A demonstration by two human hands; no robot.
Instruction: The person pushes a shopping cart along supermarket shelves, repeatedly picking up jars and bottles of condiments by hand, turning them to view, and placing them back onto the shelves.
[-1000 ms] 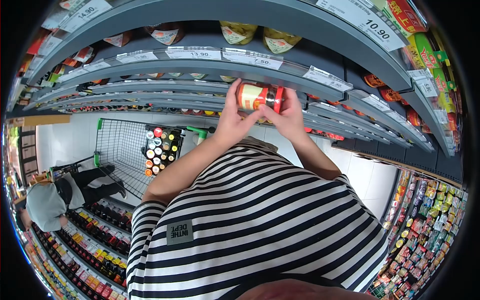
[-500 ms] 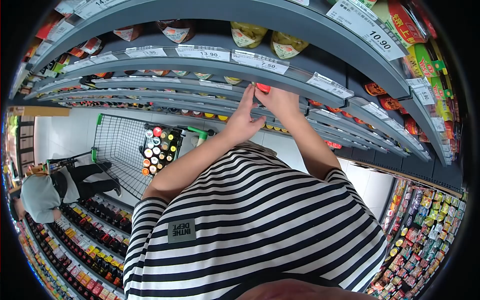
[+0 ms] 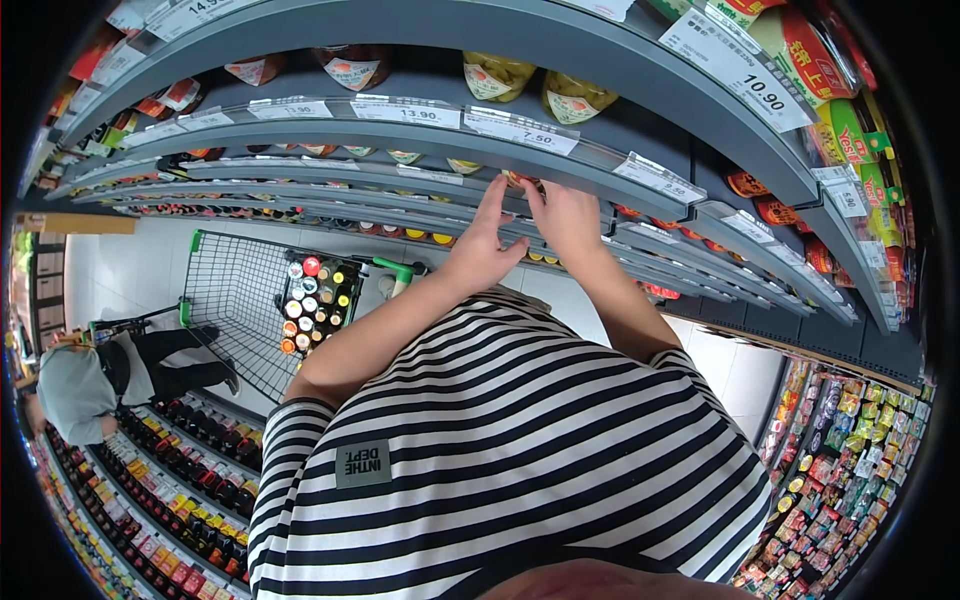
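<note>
At the shelf front, my left hand [image 3: 487, 243] is open, its fingers stretched up together and its thumb held apart. Beside it on the right, my right hand [image 3: 566, 222] reaches under the shelf edge with its thumb up; its other fingers are largely hidden, so I cannot tell whether they grip anything. A small reddish-brown jar [image 3: 519, 179] shows in part between the fingertips of both hands. Just left of it on the same level stands a jar with a pale label [image 3: 463, 166]. On the shelf above are jars of yellow-green pickles [image 3: 497, 77] behind price tags.
A wire shopping cart [image 3: 232, 290] with green corners stands at left, and a crate of capped bottles [image 3: 318, 305] is beside it. Further left, a person [image 3: 85, 385] in a light top is by the opposite shelves. Packaged goods [image 3: 850, 450] fill a rack at lower right.
The red lid by my right thumb has gone from sight; a reddish-brown jar part shows there instead. My right thumb has straightened upward. The left hand is nearly unchanged.
</note>
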